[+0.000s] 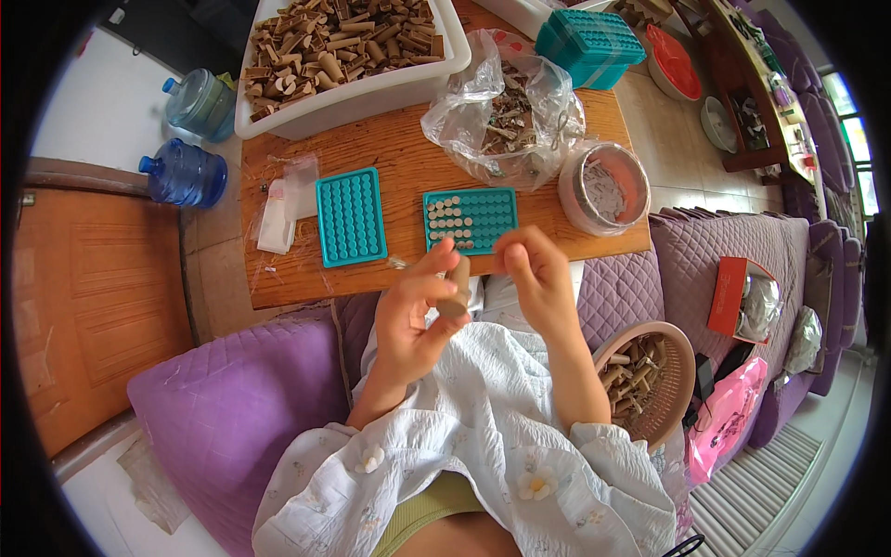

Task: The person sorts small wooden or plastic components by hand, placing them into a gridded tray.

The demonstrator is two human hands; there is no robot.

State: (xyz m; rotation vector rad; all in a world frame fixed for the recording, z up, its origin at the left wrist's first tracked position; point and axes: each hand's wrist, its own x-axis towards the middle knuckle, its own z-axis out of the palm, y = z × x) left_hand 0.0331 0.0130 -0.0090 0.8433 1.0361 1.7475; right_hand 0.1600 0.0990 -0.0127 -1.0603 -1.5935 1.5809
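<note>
A short brown cardboard tube point(454, 295) is gripped upright between the thumb and fingers of my left hand point(416, 311), above my lap at the table's near edge. Close by on the right, my right hand point(536, 278) is closed, thumb against curled forefinger; whatever is in that pinch is too small to make out. Just beyond both hands lies a teal tray point(497, 215) with rows of round cups, small pale discs point(449, 223) filling those on its left side. A similar teal tray point(351, 218) to the left shows no discs.
A white bin point(362, 85) of cardboard tubes stands at the back left. Beside it sit a clear plastic bag point(506, 116) of small pieces, a stack of teal trays point(591, 46) and a round tub point(603, 188). A basket point(670, 395) of tubes rests at my right.
</note>
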